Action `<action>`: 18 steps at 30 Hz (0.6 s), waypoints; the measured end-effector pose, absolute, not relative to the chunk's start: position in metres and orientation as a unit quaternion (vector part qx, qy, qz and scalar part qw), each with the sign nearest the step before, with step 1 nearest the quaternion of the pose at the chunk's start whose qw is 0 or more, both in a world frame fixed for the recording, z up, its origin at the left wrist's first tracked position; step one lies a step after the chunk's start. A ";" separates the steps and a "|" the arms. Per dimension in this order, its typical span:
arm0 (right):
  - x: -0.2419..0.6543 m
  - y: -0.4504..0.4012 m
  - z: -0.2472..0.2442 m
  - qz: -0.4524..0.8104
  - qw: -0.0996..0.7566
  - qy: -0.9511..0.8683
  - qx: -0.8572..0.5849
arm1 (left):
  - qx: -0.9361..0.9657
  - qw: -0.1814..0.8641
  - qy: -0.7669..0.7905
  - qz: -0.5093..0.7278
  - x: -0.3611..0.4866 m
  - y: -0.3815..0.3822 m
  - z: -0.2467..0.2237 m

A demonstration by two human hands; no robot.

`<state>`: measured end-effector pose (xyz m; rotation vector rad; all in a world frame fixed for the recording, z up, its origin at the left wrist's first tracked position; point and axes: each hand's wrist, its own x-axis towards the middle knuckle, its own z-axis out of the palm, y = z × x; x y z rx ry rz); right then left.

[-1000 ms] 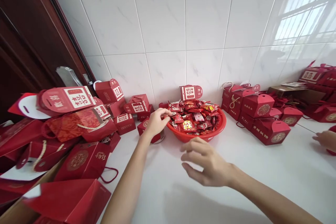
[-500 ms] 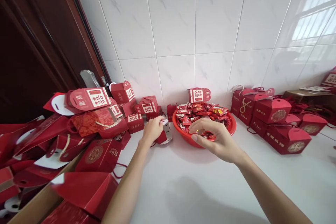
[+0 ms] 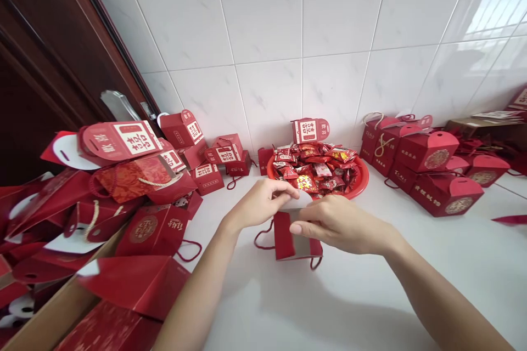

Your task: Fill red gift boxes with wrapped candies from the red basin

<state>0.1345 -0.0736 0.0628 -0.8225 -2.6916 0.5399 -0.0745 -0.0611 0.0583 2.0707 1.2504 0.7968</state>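
A small red gift box (image 3: 283, 237) with dark red cord handles is on the white table, right in front of the candy bowl. Its top is open, and a pale flap stands up at the far side. At that flap, the fingers of my left hand (image 3: 263, 201) are pinched together. From the other side my right hand (image 3: 348, 225) covers part of the box, fingers curled on its upper edge and thumb pointing left; its fingertips are partly hidden. Behind both hands sits a red plastic bowl (image 3: 362, 180) heaped with wrapped candies (image 3: 325, 169).
Many red boxes (image 3: 152, 233) pile up at the left, some in a cardboard carton (image 3: 61, 315). Smaller boxes (image 3: 224, 148) stand along the tiled wall, one box (image 3: 310, 130) behind the bowl. Stacked boxes (image 3: 428, 173) stand at the right. A dark door (image 3: 53, 38) borders the left.
The small box has come from left of the bowl to in front of it, now with its top open. My right hand has moved from above the bowl down to the box.
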 end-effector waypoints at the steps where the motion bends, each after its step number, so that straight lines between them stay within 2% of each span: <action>1: 0.138 -0.075 0.064 0.179 0.114 -0.928 -0.305 | 0.775 0.296 0.473 0.296 -0.070 -0.062 0.056; 5: 0.151 -0.079 0.066 0.163 0.042 -0.919 -0.357 | 0.786 0.283 0.487 0.256 -0.058 -0.068 0.052; 8: 0.159 -0.076 0.068 0.158 0.019 -0.913 -0.376 | 0.797 0.292 0.487 0.208 -0.056 -0.071 0.050; 18: 0.159 -0.069 0.068 0.133 -0.071 -0.879 -0.452 | 0.783 0.440 0.437 0.047 -0.105 -0.045 0.048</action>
